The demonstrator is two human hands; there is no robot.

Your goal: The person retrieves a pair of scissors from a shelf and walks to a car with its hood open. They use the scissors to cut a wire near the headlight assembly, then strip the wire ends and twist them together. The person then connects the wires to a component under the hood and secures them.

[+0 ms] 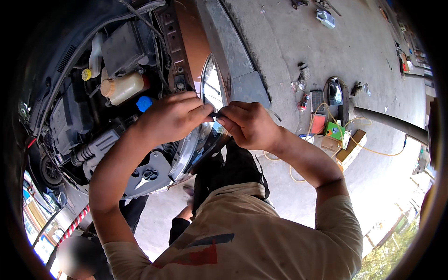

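My left hand [179, 116] and my right hand [247, 123] meet over the car's headlight [210, 84], both with fingers pinched on a small dark piece [215, 115], perhaps a wire or clip; its shape is too small to make out. Just left of my left hand, a blue cap [144, 103] shows in the open engine bay, below a cream reservoir [123, 87]. A yellow cap [86, 74] sits farther left, beside a black housing [123, 49]. The brown fender [191, 32] runs upward from the headlight.
Another person [91, 256] is at lower left, near a red-and-white striped bar [74, 224]. On the concrete floor at right lie a black jug [335, 93], a green box [333, 130], cardboard boxes [350, 149], a yellow hose [380, 151], and several small items. A dark pole [392, 122] crosses at right.
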